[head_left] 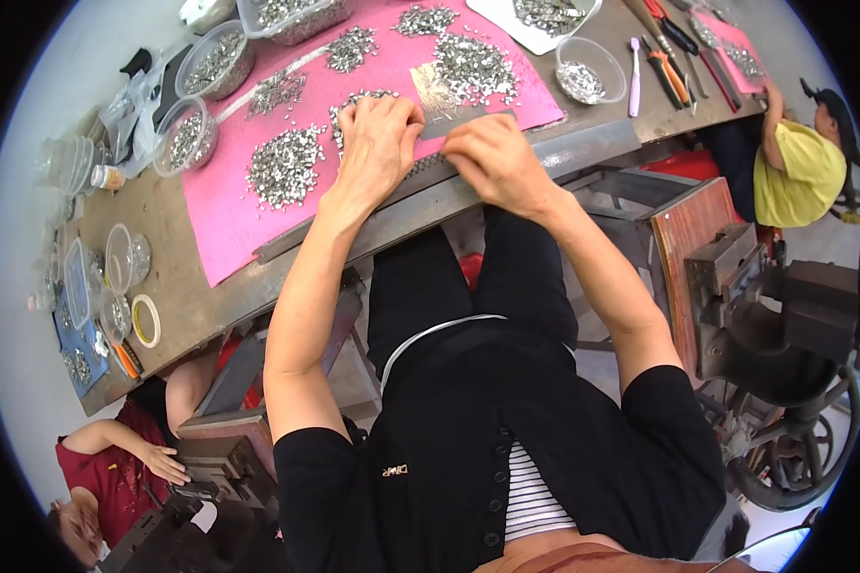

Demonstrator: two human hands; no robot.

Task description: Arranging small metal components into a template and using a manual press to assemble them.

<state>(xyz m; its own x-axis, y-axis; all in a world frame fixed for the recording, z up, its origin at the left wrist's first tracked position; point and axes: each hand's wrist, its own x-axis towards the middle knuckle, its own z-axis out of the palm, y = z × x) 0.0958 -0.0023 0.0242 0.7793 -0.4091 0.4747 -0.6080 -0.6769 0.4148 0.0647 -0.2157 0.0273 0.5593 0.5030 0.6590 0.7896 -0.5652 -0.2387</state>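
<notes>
My left hand (380, 143) is at the near edge of the pink mat (222, 220), fingers bent down beside a small pile of silver metal pieces. To its right, my right hand (500, 160) is closed in a pinch over a long metal strip (430, 172) along the table edge, which shows a row of small marks or parts between my hands. What lies under the fingertips of either hand is hidden. A larger heap of small metal pieces (285, 168) lies left of my left hand, and another heap (473, 69) beyond my right hand.
Clear plastic tubs of metal pieces (189, 138) stand at the left, with another tub (583, 78) at the right. A purple-handled toothbrush (634, 76) and orange-handled pliers (664, 74) lie beyond it. Co-workers sit at the right (801, 172) and lower left (115, 468), near heavy presses.
</notes>
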